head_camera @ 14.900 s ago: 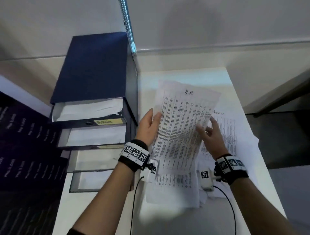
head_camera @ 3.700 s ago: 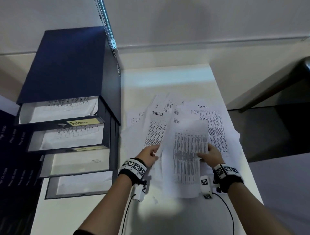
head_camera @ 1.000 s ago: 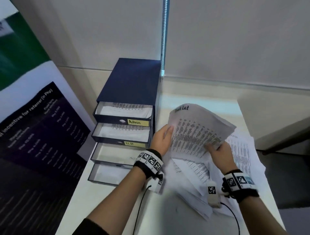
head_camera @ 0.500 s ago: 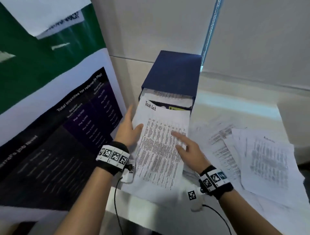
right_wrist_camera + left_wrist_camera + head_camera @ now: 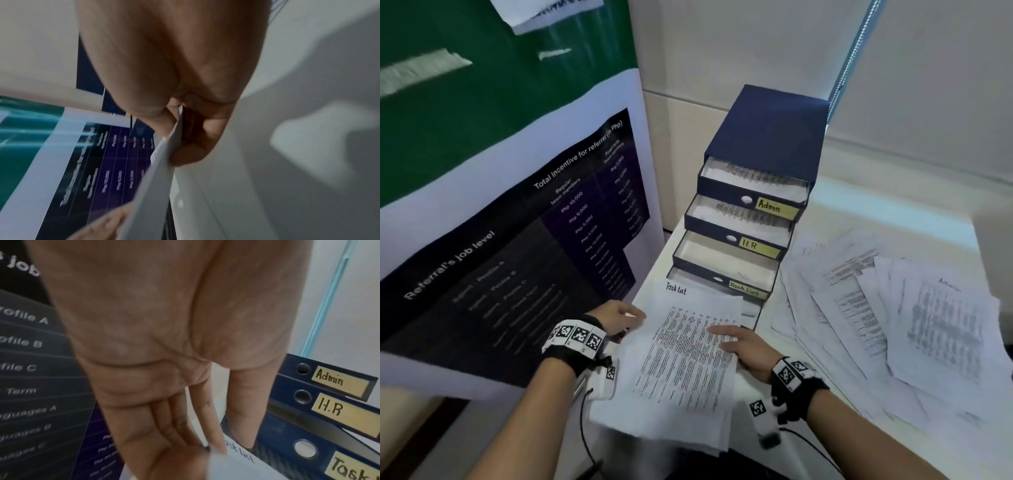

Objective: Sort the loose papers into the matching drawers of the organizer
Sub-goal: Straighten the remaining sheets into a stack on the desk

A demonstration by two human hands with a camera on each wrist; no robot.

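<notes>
A dark blue organizer (image 5: 767, 137) stands with its drawers pulled out in steps, labelled Admin (image 5: 774, 207), H.R (image 5: 751, 245) and Task List (image 5: 748, 289). I hold a stack of printed sheets headed "Task List" (image 5: 688, 359) low in front of the drawers, its top edge over the bottom drawer. My left hand (image 5: 616, 318) holds the stack's left edge, thumb on top. My right hand (image 5: 746, 346) pinches the right edge, as the right wrist view shows with the sheets (image 5: 152, 186) between thumb and fingers. The left wrist view shows my left hand (image 5: 164, 353), the sheet's heading (image 5: 240, 454) and the labels.
A spread of loose papers (image 5: 842, 308) covers the table to the right, with an Admin sheet (image 5: 941, 325) on top. A large printed banner (image 5: 517, 240) stands close on the left. The wall runs behind the organizer. A wrist cable (image 5: 583, 431) hangs below the table edge.
Both hands have carried the Task List stack left from the pile and lowered it from in front of the upper drawers to the bottom ones. My right thumb now lies on the sheets.
</notes>
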